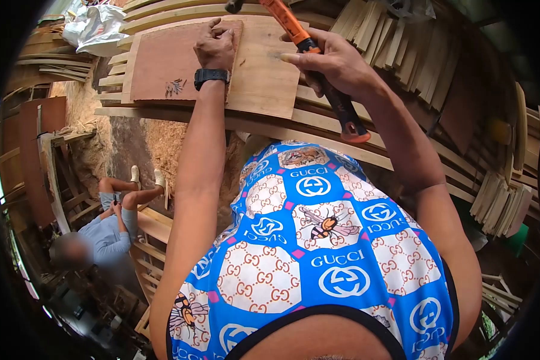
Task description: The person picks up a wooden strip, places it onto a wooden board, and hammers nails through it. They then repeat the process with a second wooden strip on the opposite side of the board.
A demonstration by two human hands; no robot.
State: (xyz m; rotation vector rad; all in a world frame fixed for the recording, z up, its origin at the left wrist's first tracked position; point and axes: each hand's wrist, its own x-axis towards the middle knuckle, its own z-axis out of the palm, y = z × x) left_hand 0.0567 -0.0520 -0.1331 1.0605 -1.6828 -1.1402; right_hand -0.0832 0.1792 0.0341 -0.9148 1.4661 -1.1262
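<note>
My right hand [336,63] is wrapped round the orange and black handle of a hammer [291,27], whose dark head shows at the top edge. My left hand [215,47], with a black watch at the wrist, rests on a reddish-brown board [165,60] near its right edge. Its fingers are curled, and anything between them is too small to make out. A small pile of nails [174,87] lies on that board, left of the watch. Beside and under the reddish board is a paler plywood board [261,75].
Long wooden slats [324,120] run beneath the boards. Stacked slats [390,45] stand at the upper right, with another bundle [501,201] lower down. A white plastic bag [96,27] lies at the upper left. A seated person [105,234] is at the lower left, near sawdust [165,141].
</note>
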